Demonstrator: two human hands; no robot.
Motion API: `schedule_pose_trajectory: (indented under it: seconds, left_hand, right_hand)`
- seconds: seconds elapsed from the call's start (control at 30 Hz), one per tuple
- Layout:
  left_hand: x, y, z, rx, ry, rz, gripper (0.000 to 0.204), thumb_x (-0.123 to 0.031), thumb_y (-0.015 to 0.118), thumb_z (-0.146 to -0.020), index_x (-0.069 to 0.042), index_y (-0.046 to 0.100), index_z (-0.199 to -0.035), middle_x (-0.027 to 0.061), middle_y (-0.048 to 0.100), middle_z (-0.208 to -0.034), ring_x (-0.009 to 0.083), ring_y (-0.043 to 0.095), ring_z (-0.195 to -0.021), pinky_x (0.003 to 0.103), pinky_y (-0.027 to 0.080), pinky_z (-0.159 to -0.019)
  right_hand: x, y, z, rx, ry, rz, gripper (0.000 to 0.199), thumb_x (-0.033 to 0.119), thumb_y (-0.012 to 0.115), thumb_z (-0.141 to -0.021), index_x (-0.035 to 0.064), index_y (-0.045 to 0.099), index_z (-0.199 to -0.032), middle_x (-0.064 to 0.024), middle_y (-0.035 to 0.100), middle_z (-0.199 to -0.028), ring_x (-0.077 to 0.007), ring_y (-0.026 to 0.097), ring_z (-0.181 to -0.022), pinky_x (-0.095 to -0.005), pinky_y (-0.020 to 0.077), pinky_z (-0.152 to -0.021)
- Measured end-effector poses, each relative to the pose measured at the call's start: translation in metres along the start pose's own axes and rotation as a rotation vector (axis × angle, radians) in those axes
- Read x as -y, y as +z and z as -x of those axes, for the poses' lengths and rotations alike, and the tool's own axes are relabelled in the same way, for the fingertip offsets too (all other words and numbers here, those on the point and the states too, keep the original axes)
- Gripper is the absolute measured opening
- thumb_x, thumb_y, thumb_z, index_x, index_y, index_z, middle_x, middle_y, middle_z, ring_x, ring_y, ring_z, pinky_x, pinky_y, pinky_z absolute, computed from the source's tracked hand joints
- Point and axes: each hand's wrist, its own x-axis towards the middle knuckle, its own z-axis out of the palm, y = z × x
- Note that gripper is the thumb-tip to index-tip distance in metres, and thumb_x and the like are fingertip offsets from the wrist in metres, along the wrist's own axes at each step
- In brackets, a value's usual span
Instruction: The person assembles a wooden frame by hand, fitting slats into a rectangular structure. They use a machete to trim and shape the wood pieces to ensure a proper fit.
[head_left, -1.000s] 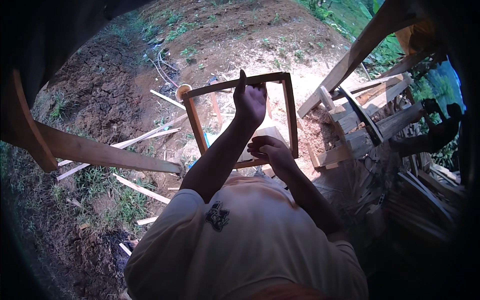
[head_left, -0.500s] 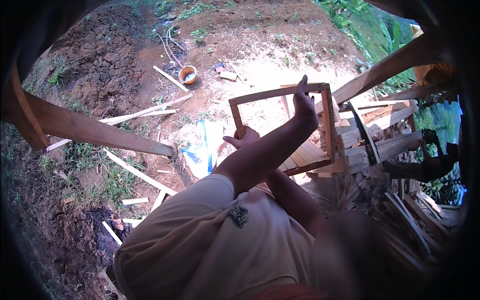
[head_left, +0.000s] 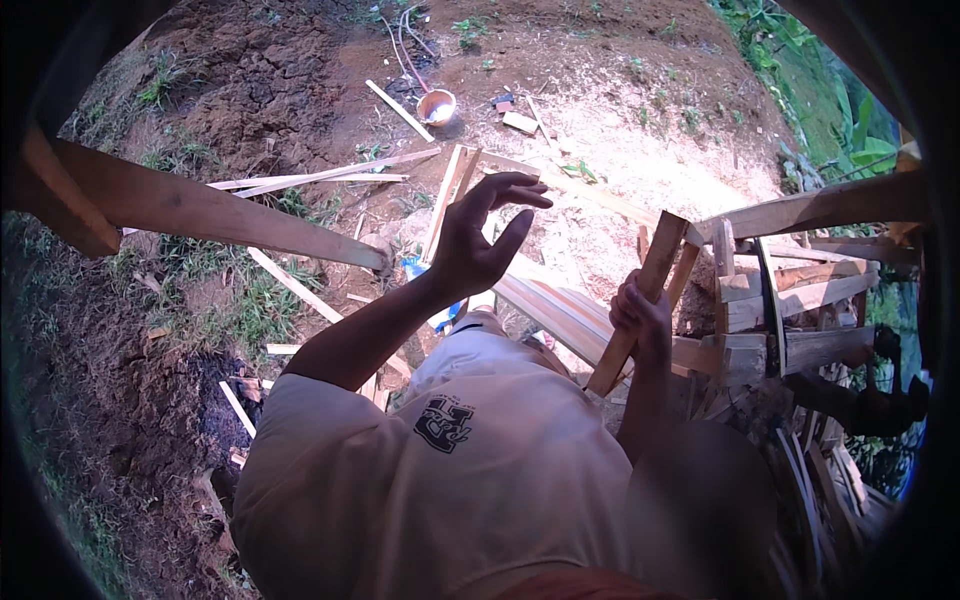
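Wooden frame (head_left: pixel 640 305) gripped at one rail by right hand (head_left: pixel 640 318), fingers closed. Left hand (head_left: pixel 478 240) raised, fingers spread, empty. One bowl (head_left: pixel 436 106) on bare soil beyond.

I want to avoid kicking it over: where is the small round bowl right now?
In the head view the round bowl sits on the bare dirt near the top, left of centre, beside a loose wooden slat and far above the open left hand.
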Motion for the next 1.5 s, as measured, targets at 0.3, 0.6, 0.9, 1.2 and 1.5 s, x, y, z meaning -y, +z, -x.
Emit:
schedule_pose_trajectory:
  seconds: [0.3, 0.6, 0.9, 1.2, 1.5]
  left_hand:
    - [0.243, -0.126, 0.054, -0.04, -0.926, 0.291, 0.063, -0.059, 0.065, -0.097, -0.004, 0.063, -0.128, 0.0089, 0.067, -0.12, 0.0189, 0.066, -0.1, 0.039, 0.05, -0.097]
    - [0.219, -0.089, 0.031, 0.08, -0.848, 0.161, 0.051, -0.042, 0.086, -0.086, -0.004, 0.069, -0.115, 0.0033, 0.07, -0.099, 0.0128, 0.066, -0.093, 0.03, 0.051, -0.086]
    - [0.213, -0.064, -0.007, 0.168, -0.806, -0.074, 0.048, -0.043, 0.084, -0.087, -0.004, 0.071, -0.112, 0.0043, 0.07, -0.097, 0.0127, 0.065, -0.089, 0.031, 0.052, -0.08]
    - [0.229, -0.064, -0.015, 0.2, -0.838, -0.052, 0.047, -0.038, 0.08, -0.09, -0.001, 0.071, -0.117, 0.0099, 0.073, -0.1, 0.017, 0.066, -0.089, 0.035, 0.054, -0.081]
    - [0.207, -0.06, -0.029, 0.247, -0.783, -0.132, 0.047, -0.046, 0.077, -0.092, -0.001, 0.07, -0.104, 0.0082, 0.067, -0.086, 0.0172, 0.064, -0.074, 0.035, 0.052, -0.066]
  right_hand:
    - [0.03, -0.006, 0.03, 0.228, 0.079, -0.031, 0.039, 0.033, 0.076, -0.096, 0.0109, 0.044, -0.095, 0.0053, 0.035, -0.063, -0.006, 0.03, -0.048, -0.0242, 0.0238, -0.042]
    - [0.051, -0.025, 0.062, 0.262, 0.021, -0.043, 0.037, 0.028, 0.076, -0.097, 0.009, 0.045, -0.098, 0.0037, 0.037, -0.063, -0.0079, 0.033, -0.046, -0.0247, 0.0287, -0.039]
    - [0.056, -0.068, 0.069, 0.408, -0.05, -0.076, 0.043, 0.026, 0.063, -0.106, 0.006, 0.046, -0.14, 0.0027, 0.042, -0.073, -0.0072, 0.038, -0.053, -0.0223, 0.0342, -0.043]
    - [0.065, -0.065, 0.069, 0.367, -0.031, -0.055, 0.028, 0.03, 0.062, -0.107, 0.0107, 0.043, -0.104, 0.0024, 0.04, -0.067, -0.008, 0.036, -0.048, -0.0243, 0.035, -0.043]
    - [0.067, -0.139, 0.057, 0.096, 0.059, -0.052, 0.034, 0.038, 0.055, -0.11, 0.0046, 0.049, -0.113, 0.0024, 0.044, -0.073, -0.0097, 0.042, -0.057, -0.0272, 0.0377, -0.05]
